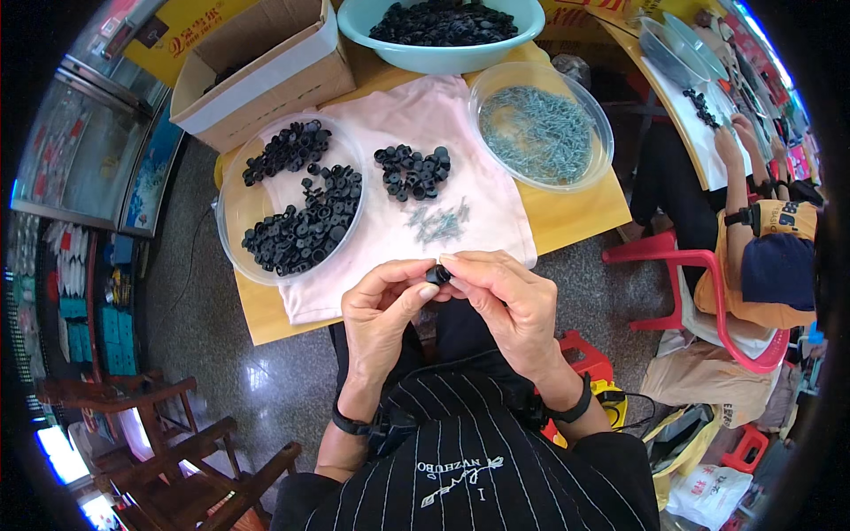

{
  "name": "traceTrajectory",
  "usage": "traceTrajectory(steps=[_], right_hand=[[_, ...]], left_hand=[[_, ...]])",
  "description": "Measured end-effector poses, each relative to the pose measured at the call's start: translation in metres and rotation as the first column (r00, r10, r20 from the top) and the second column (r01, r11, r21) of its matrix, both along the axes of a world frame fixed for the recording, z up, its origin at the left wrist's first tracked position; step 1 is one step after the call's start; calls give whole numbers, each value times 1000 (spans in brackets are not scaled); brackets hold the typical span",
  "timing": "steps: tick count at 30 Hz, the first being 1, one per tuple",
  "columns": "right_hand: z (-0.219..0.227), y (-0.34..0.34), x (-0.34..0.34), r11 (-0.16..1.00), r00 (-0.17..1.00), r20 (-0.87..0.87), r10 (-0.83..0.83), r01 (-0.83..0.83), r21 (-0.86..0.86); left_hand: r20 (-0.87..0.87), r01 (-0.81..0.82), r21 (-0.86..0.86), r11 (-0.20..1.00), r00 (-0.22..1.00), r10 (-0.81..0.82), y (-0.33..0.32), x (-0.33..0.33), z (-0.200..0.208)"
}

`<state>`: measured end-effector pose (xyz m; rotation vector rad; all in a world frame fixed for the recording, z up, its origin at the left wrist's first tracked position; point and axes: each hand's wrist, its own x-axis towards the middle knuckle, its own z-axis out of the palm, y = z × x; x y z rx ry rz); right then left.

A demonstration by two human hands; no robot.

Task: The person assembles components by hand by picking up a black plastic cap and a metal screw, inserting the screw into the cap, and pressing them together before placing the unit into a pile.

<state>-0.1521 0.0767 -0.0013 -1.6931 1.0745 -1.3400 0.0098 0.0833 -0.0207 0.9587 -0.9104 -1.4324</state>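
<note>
A small round black plastic part is pinched between my two hands, just off the near edge of the table. The thumb and fingers of my left hand close on its left side. My right hand grips it from the right, thumb and forefinger at its top; the other fingers are partly hidden. Beyond my hands lie a loose heap of grey screws and a small pile of black plastic parts, both on a pale pink cloth.
A clear round tray of black parts stands left, a clear tub of screws right. Behind are a cardboard box and a light-blue basin of black parts. At right, a co-worker sits on a red chair by another table.
</note>
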Motion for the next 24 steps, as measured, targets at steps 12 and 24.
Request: traceTrajectory(steps=[12, 24], right_hand=[[-9, 4, 6, 998, 996, 57, -65, 65, 14], [-13, 0, 7, 950, 906, 423, -21, -114, 290]], left_hand=[[56, -15, -75, 997, 998, 19, 3, -3, -1], [109, -27, -68, 997, 993, 35, 3, -6, -5]])
